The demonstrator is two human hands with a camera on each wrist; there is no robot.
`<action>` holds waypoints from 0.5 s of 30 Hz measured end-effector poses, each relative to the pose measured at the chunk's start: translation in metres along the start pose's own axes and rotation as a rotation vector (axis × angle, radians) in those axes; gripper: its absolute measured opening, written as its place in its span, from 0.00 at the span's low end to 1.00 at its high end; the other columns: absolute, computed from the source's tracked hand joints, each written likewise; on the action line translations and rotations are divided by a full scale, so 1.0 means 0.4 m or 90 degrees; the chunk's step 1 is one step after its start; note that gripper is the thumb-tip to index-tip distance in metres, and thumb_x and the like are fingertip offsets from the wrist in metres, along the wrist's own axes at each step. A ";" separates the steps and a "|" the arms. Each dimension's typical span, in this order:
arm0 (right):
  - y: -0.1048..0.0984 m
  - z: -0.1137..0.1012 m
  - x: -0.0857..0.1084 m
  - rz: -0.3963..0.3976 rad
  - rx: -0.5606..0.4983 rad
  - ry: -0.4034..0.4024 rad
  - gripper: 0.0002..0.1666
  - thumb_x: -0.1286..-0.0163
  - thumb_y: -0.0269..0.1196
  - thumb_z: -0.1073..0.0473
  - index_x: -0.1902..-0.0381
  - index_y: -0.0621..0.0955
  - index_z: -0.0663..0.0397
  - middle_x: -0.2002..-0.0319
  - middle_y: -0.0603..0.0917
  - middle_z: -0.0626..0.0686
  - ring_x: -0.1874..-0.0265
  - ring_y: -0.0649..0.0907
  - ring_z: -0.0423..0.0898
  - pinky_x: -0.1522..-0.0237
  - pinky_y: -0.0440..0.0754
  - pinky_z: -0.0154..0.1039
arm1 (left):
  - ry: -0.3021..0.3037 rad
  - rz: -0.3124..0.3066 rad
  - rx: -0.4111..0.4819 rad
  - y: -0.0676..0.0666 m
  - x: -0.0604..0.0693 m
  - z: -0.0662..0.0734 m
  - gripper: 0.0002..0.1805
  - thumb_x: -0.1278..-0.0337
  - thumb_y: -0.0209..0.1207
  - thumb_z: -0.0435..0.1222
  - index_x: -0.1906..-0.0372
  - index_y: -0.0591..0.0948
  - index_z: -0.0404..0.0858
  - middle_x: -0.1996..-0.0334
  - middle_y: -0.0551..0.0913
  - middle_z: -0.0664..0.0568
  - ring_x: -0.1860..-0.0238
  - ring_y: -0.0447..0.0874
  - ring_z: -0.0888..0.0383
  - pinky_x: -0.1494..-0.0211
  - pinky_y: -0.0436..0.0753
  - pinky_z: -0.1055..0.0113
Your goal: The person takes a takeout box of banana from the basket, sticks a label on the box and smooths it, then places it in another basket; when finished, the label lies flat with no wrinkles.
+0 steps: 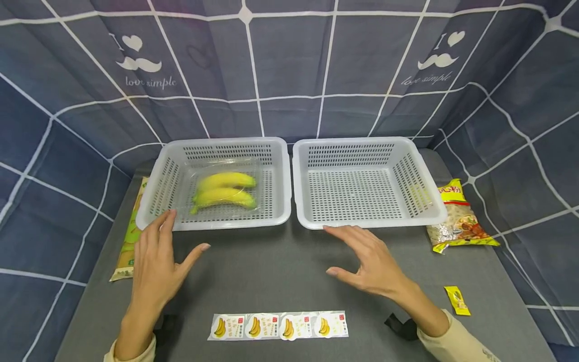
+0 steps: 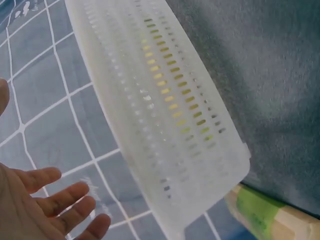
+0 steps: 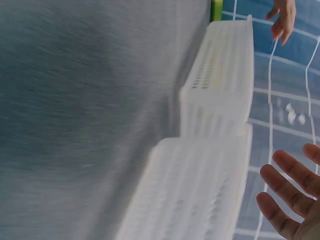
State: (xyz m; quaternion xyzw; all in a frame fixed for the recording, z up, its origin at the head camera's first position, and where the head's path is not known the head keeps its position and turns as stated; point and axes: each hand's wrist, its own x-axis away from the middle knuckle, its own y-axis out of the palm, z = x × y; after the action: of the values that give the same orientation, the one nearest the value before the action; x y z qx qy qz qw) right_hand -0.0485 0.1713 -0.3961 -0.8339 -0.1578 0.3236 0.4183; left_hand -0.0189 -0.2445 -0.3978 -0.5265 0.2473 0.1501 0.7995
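Observation:
Two yellow-green bananas (image 1: 224, 197) lie in a clear plastic tray (image 1: 260, 176) inside the left white basket (image 1: 282, 201). My left hand (image 1: 156, 264), fingers spread, hovers by that basket's front left corner and holds nothing. The right white basket (image 1: 348, 196) stands beside it with nothing in it. Just in front of its near rim is my right hand (image 1: 371, 259), fingers extended and thumb apart, with nothing in its grasp. Both palms and loose fingers also show in the wrist views. A strip of banana stickers (image 1: 278, 326) lies on the table between the forearms.
A green and tan packet (image 1: 128, 241) lies left of the left basket. At the right are a yellow-edged food bag (image 1: 459, 218) and a small yellow sachet (image 1: 457, 300). A black item (image 1: 400, 327) sits by the right wrist. Checked grey cloth (image 1: 289, 60) walls the back and sides.

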 end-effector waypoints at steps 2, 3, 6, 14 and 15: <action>0.005 -0.003 -0.035 0.002 -0.013 -0.033 0.43 0.41 0.64 0.31 0.32 0.73 0.45 0.42 0.81 0.45 0.44 0.80 0.45 0.46 0.78 0.48 | -0.006 -0.002 0.003 0.004 -0.009 -0.011 0.56 0.46 0.45 0.74 0.29 0.65 0.32 0.38 0.69 0.30 0.42 0.67 0.29 0.51 0.66 0.39; 0.008 -0.003 -0.052 0.002 -0.021 -0.042 0.42 0.39 0.62 0.31 0.33 0.73 0.45 0.42 0.81 0.45 0.44 0.80 0.45 0.45 0.78 0.48 | -0.007 -0.002 0.005 0.006 -0.013 -0.017 0.56 0.46 0.46 0.74 0.29 0.65 0.32 0.37 0.70 0.30 0.42 0.67 0.29 0.52 0.66 0.39; 0.021 0.005 -0.099 0.003 -0.051 -0.056 0.39 0.37 0.62 0.34 0.34 0.74 0.46 0.42 0.81 0.46 0.44 0.80 0.44 0.44 0.78 0.47 | -0.011 -0.008 0.011 0.014 -0.025 -0.034 0.55 0.46 0.50 0.73 0.29 0.65 0.31 0.37 0.69 0.30 0.41 0.66 0.29 0.47 0.65 0.37; 0.043 0.019 -0.209 -0.045 -0.125 -0.022 0.35 0.36 0.67 0.47 0.32 0.72 0.46 0.44 0.81 0.50 0.47 0.80 0.48 0.46 0.78 0.48 | -0.038 -0.014 0.030 0.026 -0.045 -0.077 0.53 0.47 0.57 0.69 0.30 0.66 0.31 0.35 0.66 0.30 0.39 0.63 0.28 0.43 0.61 0.35; 0.041 0.018 -0.224 -0.058 -0.129 -0.022 0.35 0.35 0.66 0.47 0.31 0.71 0.45 0.44 0.80 0.50 0.46 0.79 0.47 0.46 0.78 0.48 | -0.050 -0.023 0.028 0.025 -0.043 -0.083 0.52 0.47 0.59 0.67 0.30 0.66 0.31 0.34 0.65 0.30 0.38 0.62 0.28 0.43 0.60 0.35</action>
State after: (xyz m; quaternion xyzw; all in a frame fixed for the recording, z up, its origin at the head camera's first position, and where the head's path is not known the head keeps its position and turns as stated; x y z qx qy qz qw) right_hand -0.1199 0.1177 -0.3759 -0.8581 -0.2350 0.3010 0.3432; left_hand -0.0463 -0.2705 -0.4068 -0.5068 0.2092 0.1510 0.8225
